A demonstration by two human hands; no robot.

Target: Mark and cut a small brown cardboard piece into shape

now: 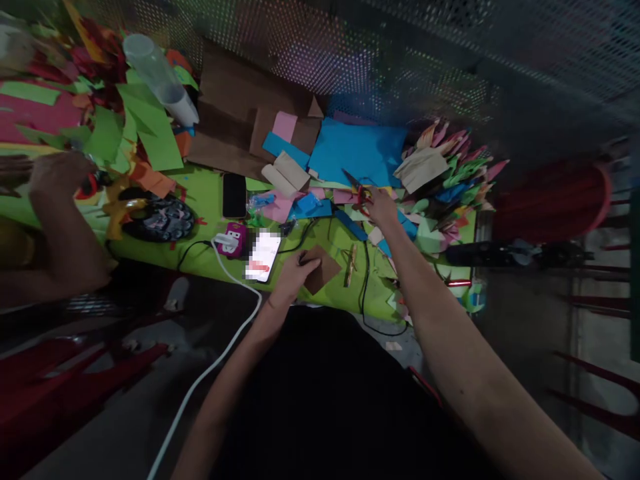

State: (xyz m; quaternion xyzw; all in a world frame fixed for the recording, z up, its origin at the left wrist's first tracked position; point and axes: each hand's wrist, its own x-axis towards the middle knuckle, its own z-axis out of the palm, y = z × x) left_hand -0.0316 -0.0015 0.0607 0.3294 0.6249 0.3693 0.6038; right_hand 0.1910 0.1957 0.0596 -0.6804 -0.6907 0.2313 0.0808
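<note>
Near the table's front edge, my left hand [297,272] pinches a small brown piece of paper [324,270], with the thumb on top of it. My right hand [383,208] reaches farther out, its fingers closed at the red handles of a pair of scissors [361,195]. The scissors' dark blades point away and to the left, over the edge of a blue sheet of paper [357,152]. A gold pen-like object [351,265] lies between my two forearms. Just left of my left hand rests a lit phone [264,255].
Paper scraps cover much of the green table [203,187]. A dark phone [235,195], a purple power socket [233,240] with cables and a clear bottle [160,79] stand left. Folded paper pieces [455,167] pile up right. Another person's hand [63,177] works at far left.
</note>
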